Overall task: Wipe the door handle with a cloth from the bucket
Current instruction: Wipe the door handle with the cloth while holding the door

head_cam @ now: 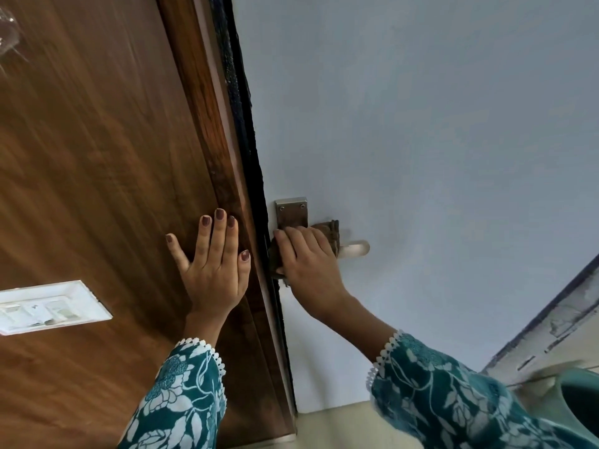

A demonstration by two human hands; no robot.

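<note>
A metal lever door handle (355, 248) with a steel backplate (291, 212) sits on the pale blue door (421, 140). My right hand (308, 257) presses a brown cloth (329, 230) over the handle's base and the plate's lower part; only the lever's tip shows to the right of it. My left hand (212, 264) lies flat with fingers spread on the brown wooden panel (97, 157) beside the door's edge, holding nothing. A teal bucket (580, 403) shows partly at the bottom right corner.
A white switch plate (48, 307) is mounted on the wooden panel at the left. A dark gap (246, 124) runs between the wooden frame and the blue door. A chipped skirting edge (551, 322) and pale floor lie at the lower right.
</note>
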